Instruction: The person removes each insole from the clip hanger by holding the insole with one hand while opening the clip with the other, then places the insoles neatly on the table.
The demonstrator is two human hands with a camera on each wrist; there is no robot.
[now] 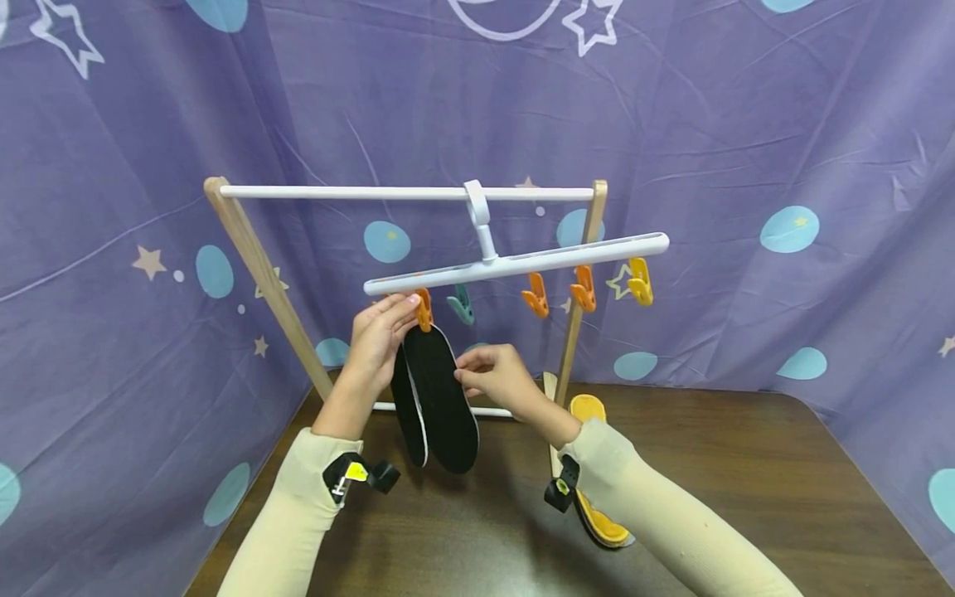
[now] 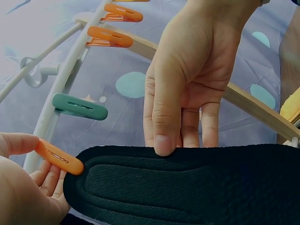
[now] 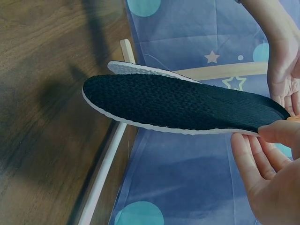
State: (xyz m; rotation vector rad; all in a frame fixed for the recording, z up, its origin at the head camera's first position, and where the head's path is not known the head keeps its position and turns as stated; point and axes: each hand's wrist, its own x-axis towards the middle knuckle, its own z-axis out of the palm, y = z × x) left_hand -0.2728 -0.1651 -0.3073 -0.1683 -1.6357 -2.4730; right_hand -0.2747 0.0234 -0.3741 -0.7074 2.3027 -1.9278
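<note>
A black insole point(image 1: 445, 398) with a white underside hangs below the white clip hanger point(image 1: 515, 265). The orange clip point(image 2: 61, 157) bites its top end in the left wrist view. My left hand point(image 1: 376, 336) pinches this clip between thumb and fingers. With thumb and fingertips, my right hand point(image 1: 501, 377) pinches the insole's right edge, a little below the clip. Behind it, another black insole point(image 1: 408, 406) hangs at the left; its top is hidden by my left hand. The right wrist view shows the front insole point(image 3: 178, 103) lengthwise, its thin white edge visible.
The hanger hooks over the white bar of a wooden rack point(image 1: 261, 274) and tilts, left end lower. Along it hang a green clip point(image 1: 461, 305), two orange clips point(image 1: 584, 288) and a yellow clip point(image 1: 639, 282). Yellow insoles point(image 1: 600, 522) lie on the brown table point(image 1: 716, 464), partly behind my right forearm.
</note>
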